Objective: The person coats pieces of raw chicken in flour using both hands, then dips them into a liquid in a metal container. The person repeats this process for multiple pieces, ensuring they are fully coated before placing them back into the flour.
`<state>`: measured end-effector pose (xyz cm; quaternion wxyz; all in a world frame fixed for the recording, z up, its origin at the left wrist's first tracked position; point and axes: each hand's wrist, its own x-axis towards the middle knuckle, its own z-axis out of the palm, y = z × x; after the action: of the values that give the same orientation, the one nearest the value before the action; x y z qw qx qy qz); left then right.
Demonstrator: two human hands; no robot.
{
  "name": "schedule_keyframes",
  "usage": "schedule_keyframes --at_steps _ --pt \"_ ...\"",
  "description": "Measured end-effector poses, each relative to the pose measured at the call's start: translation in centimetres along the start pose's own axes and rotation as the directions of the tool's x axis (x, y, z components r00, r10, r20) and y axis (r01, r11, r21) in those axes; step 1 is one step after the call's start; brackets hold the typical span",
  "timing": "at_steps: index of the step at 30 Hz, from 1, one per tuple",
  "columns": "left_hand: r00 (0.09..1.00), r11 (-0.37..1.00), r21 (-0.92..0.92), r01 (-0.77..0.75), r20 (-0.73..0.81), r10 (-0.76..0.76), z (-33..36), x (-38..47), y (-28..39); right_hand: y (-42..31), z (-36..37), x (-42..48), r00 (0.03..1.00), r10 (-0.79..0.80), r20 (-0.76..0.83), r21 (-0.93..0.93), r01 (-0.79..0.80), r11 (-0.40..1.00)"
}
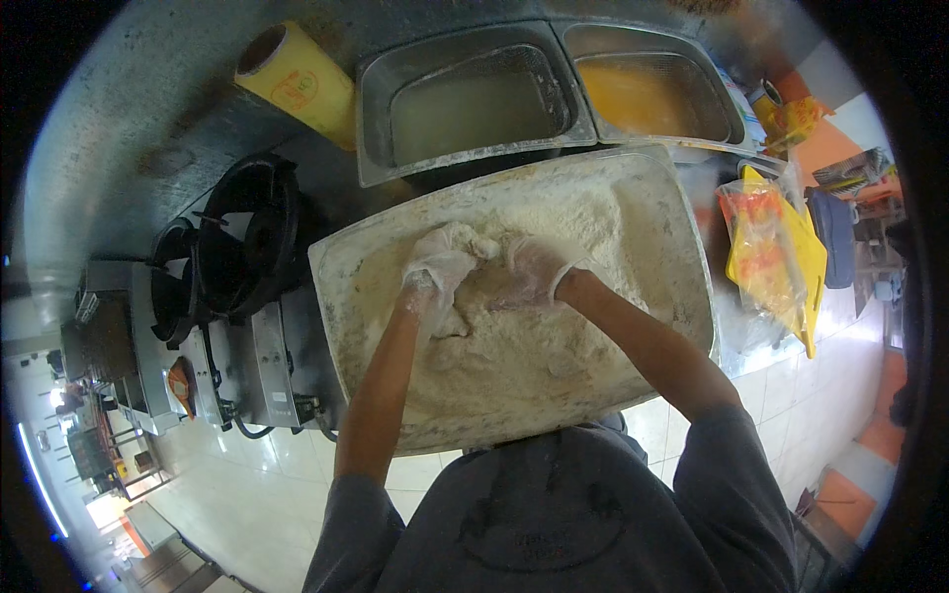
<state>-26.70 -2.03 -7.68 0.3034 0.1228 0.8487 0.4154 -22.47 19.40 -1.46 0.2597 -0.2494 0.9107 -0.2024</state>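
A large rectangular tub [667, 215] of flour lies before me, its loose flour [578, 211] heaped towards the far right. Both hands wear flour-dusted plastic gloves. My left hand [442, 258] is at the tub's upper middle, its fingers against a flour-coated lump [483, 247]; whether it grips the lump is hidden by the glove and flour. Just to the right, my right hand [532, 268] reaches down into the flour, partly blurred, its fingers not clearly visible. Another floured piece [454, 326] lies below my left wrist.
Behind the tub stand a metal pan of cloudy liquid [474, 111] and one of orange liquid [645, 96]. A yellow wrap roll [304, 89] stands at upper left, above black burner rings [248, 237]. To the right lie a yellow board [801, 252] and a plastic bag [756, 244].
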Motion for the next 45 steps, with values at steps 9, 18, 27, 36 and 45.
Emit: schedule_keyframes --at_steps 9,18,27,36,45 --pt "0.971 0.995 -0.017 -0.103 -0.220 0.097 0.4 -0.5 -2.0 7.5 5.7 -0.4 0.920 0.245 0.305 0.322 -0.342 0.883" --pt "0.968 0.936 -0.245 -0.251 -0.088 0.236 8.1 8.1 -13.2 4.7 1.2 0.6 0.937 0.288 0.196 0.723 -0.336 0.604" --pt "0.985 0.955 -0.293 -0.050 -0.173 -0.002 7.9 4.1 -7.7 1.3 -0.2 0.4 0.930 0.326 0.168 0.842 -0.307 0.443" --pt "0.992 0.890 -0.440 -0.123 -0.042 0.116 2.8 0.5 -0.2 3.5 4.6 2.8 0.932 0.244 -0.268 0.107 -0.223 0.969" --pt "0.969 0.987 0.158 -0.004 -0.244 0.043 3.6 2.0 1.5 3.1 1.5 0.1 0.903 0.353 -0.244 0.566 -0.163 0.808"
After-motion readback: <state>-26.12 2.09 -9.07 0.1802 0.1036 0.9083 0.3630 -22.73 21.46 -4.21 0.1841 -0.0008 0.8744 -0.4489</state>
